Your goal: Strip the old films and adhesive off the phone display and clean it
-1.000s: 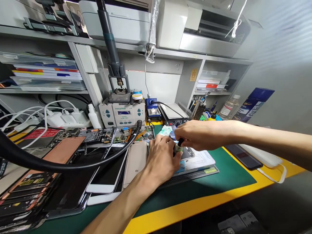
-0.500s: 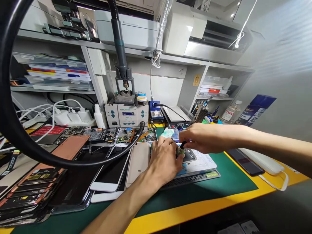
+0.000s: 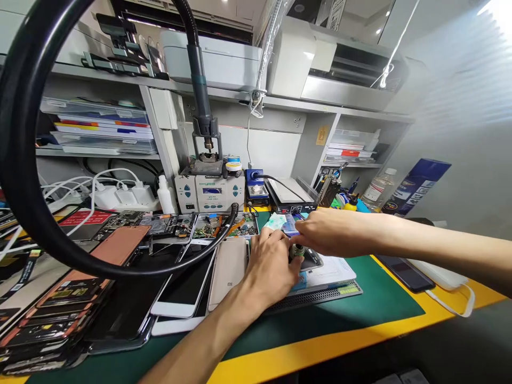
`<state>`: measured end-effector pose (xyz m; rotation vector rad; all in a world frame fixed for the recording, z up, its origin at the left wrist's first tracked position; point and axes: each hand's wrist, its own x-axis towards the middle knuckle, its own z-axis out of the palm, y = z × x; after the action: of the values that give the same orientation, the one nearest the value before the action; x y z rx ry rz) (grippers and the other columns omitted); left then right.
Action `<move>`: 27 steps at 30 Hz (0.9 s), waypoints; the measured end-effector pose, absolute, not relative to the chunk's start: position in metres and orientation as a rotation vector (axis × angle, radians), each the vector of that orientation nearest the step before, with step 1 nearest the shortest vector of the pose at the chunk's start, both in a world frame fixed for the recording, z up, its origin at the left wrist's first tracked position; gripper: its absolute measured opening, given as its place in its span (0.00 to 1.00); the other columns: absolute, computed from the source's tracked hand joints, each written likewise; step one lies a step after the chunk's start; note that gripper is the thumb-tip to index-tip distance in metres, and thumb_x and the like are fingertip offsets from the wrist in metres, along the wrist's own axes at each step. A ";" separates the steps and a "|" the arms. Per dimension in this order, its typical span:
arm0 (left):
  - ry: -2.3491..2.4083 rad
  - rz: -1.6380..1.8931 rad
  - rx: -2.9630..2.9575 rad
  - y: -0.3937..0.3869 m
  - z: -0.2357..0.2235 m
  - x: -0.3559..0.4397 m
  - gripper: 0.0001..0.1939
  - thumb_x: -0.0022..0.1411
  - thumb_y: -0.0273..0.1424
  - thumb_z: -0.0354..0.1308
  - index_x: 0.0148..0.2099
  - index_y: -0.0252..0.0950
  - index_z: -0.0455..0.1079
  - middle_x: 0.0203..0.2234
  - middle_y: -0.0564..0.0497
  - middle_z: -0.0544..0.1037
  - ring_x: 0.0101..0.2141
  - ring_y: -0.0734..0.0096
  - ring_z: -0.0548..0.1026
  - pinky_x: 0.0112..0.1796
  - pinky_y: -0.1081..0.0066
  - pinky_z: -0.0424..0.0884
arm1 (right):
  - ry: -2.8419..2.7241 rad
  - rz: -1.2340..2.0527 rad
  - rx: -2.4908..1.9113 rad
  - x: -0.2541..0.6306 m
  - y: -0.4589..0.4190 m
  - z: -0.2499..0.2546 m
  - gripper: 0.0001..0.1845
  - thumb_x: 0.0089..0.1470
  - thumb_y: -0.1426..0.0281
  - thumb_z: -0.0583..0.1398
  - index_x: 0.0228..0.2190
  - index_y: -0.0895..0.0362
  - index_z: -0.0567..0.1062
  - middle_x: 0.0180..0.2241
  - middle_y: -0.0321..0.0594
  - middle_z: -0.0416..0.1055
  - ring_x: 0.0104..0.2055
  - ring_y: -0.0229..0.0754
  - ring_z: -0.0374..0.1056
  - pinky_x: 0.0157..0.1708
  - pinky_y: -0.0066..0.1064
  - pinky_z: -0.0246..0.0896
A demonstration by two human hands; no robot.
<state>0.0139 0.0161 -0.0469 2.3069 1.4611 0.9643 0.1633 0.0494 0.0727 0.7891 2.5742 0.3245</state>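
My left hand [image 3: 274,261] is closed around a small glass bottle [image 3: 297,252] with something greenish on it, its thumb at the front. My right hand [image 3: 334,230] reaches in from the right, fingers pinched together over the bottle's top. The black cap between those fingers is almost wholly hidden. Beneath the hands lies a dark phone part [image 3: 312,260], on top of white papers [image 3: 334,274] and a black perforated pad [image 3: 320,294].
Left of my left hand lies a gold phone [image 3: 229,269], beside white-framed phones [image 3: 186,280] and stacked phone parts [image 3: 72,298]. A hot-air station [image 3: 210,193] stands behind. Its black hose [image 3: 132,270] loops across the left side. A dark phone [image 3: 406,273] lies at right.
My right hand has turned and tipped over the bottle's top, covering the black cap that showed before. My left hand keeps its hold. The whole view has shifted slightly.
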 end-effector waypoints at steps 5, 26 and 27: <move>1.464 0.973 2.294 0.017 -0.048 0.013 0.07 0.61 0.34 0.63 0.38 0.35 0.77 0.41 0.45 0.79 0.49 0.47 0.70 0.47 0.51 0.67 | 2.604 0.252 0.840 0.168 0.047 0.077 0.08 0.66 0.70 0.56 0.41 0.59 0.74 0.29 0.43 0.77 0.26 0.42 0.71 0.21 0.31 0.44; 1.474 0.988 2.257 0.018 -0.049 0.015 0.04 0.62 0.31 0.62 0.39 0.36 0.75 0.39 0.46 0.78 0.47 0.50 0.70 0.47 0.50 0.67 | 2.743 0.187 0.872 0.179 0.048 0.056 0.13 0.69 0.66 0.53 0.39 0.61 0.74 0.29 0.46 0.75 0.26 0.45 0.71 0.21 0.33 0.42; 1.467 0.991 2.262 0.018 -0.049 0.015 0.04 0.62 0.30 0.62 0.40 0.36 0.75 0.39 0.46 0.78 0.47 0.50 0.70 0.47 0.50 0.67 | 2.762 0.155 0.858 0.180 0.048 0.055 0.11 0.68 0.68 0.54 0.38 0.61 0.73 0.29 0.45 0.75 0.26 0.44 0.71 0.21 0.33 0.42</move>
<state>0.0147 0.0183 -0.0488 2.2621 1.4671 0.9912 0.1805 0.0477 0.0555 0.8580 2.7621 0.1548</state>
